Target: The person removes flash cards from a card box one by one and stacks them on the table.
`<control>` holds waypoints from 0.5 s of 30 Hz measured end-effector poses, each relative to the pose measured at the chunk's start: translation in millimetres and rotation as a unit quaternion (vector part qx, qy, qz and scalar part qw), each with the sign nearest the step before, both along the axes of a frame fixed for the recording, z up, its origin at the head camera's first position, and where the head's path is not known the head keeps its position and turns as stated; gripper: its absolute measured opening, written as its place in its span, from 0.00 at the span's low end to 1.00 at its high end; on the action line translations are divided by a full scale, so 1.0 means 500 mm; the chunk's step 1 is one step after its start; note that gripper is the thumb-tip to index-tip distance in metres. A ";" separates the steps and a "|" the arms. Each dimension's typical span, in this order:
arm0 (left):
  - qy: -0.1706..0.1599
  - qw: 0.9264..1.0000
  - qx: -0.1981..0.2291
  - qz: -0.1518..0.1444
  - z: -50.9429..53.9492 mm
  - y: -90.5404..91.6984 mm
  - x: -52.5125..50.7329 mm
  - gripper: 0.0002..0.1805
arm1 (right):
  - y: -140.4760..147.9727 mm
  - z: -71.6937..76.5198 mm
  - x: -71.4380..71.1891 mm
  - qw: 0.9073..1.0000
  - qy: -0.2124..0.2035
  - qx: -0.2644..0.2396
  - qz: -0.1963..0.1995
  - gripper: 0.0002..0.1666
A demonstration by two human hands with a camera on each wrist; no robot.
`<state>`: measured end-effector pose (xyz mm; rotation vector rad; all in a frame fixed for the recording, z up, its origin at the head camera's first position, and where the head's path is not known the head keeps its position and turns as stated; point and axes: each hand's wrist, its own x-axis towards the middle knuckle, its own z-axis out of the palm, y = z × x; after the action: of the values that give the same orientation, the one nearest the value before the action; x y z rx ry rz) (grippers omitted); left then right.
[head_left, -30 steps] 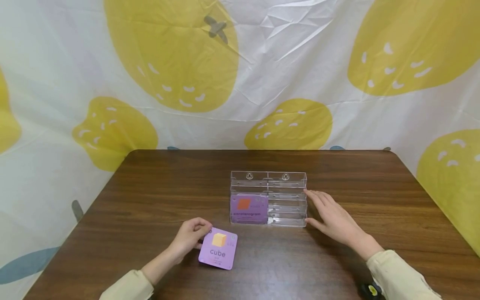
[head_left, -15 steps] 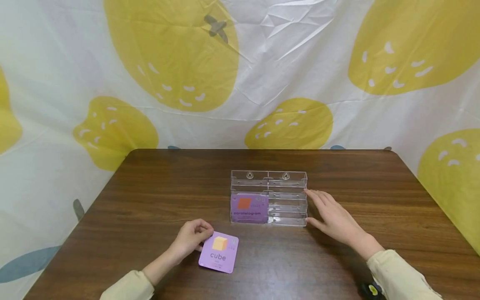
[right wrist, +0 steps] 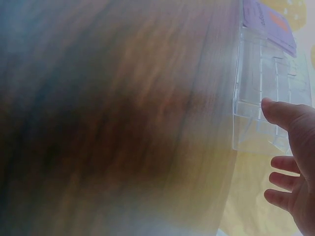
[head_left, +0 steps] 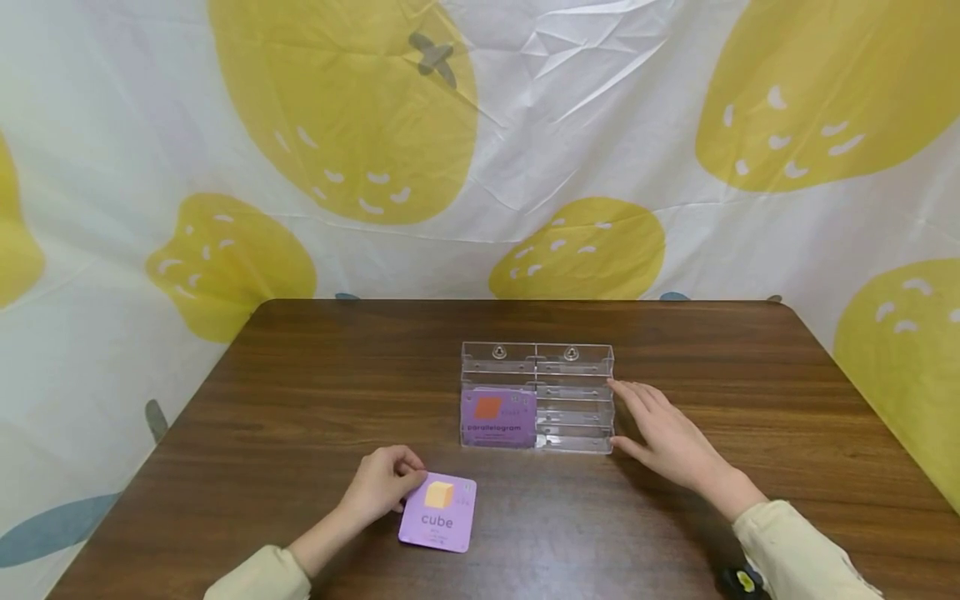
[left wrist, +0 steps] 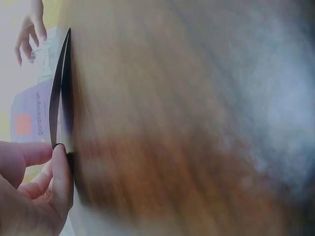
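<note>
My left hand (head_left: 377,483) pinches the upper left corner of a purple flash card (head_left: 437,533) printed with a yellow cube and the word "cube". In the left wrist view the card (left wrist: 56,105) appears nearly edge-on, tilted against the tabletop. A clear plastic tiered card holder (head_left: 574,419) has two columns of pockets. In its left column sits another purple card (head_left: 498,415) marked "parallelogram", with an edge showing behind it. My right hand (head_left: 667,433) rests at the holder's right side, thumb and fingertips touching it, fingers fairly straight.
Brown wood-grain table (head_left: 337,367) lies beneath everything. A white curtain (head_left: 510,150) with yellow fruit prints hangs behind it. Beside my right sleeve is a small black object (head_left: 738,582) with a yellow-green mark.
My left hand and the cube card have moved slightly down, nearer to me. The right hand and the holder have stayed in place.
</note>
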<state>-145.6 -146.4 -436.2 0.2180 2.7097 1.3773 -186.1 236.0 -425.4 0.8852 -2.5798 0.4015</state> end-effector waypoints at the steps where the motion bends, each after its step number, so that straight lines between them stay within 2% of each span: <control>1: 0.003 1.000 -0.005 0.002 0.000 0.001 0.001 0.02 | 0.000 0.000 0.000 1.000 0.000 0.000 0.000 0.45; 10: 0.027 0.998 -0.050 0.020 0.005 0.002 0.006 0.03 | 0.000 0.002 0.000 1.000 -0.003 0.005 -0.003 0.45; 15: 0.029 0.998 -0.059 0.021 0.007 0.000 0.008 0.03 | 0.000 0.003 0.002 1.000 -0.007 0.007 -0.005 0.45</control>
<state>-141.8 -146.2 -432.9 0.1939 2.8473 1.2344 -185.2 236.2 -424.0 0.8775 -2.6022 0.3884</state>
